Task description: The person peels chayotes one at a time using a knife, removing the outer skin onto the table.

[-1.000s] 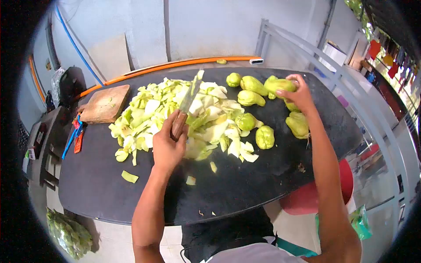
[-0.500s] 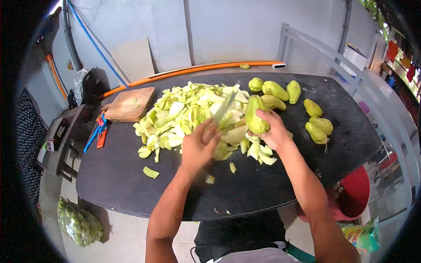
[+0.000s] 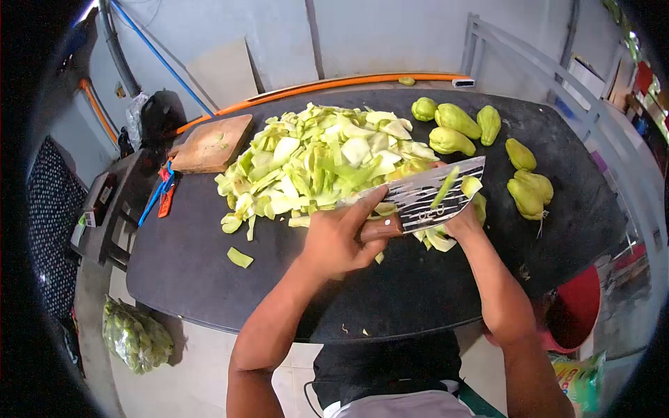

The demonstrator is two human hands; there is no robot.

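Note:
My left hand [image 3: 339, 240] is wrapped round the brown wooden handle of a cleaver [image 3: 412, 197]. Its wide blade points right, with dark streaks and a thin green strip [image 3: 444, 188] stuck to its face. Behind the blade is my right hand [image 3: 464, 221], its fingers mostly hidden, round a chayote [image 3: 411, 168] of which only a little shows above the blade. Beside both hands rises a large heap of pale green chayote slices [image 3: 306, 164]. Whole chayotes [image 3: 451, 141] lie beyond and to the right, several of them.
On the dark table [image 3: 230, 299], a wooden chopping board [image 3: 212, 144] lies at left, near a red and blue tool [image 3: 166, 195]. A red bin [image 3: 575, 313] stands below the right side. A plastic bag of green produce [image 3: 136, 336] is on the floor at left.
The cleaver has swung from upright, edge-on, to lying across in front of the chayote, its face now toward me. My right hand has gone behind the blade. The view has shifted slightly.

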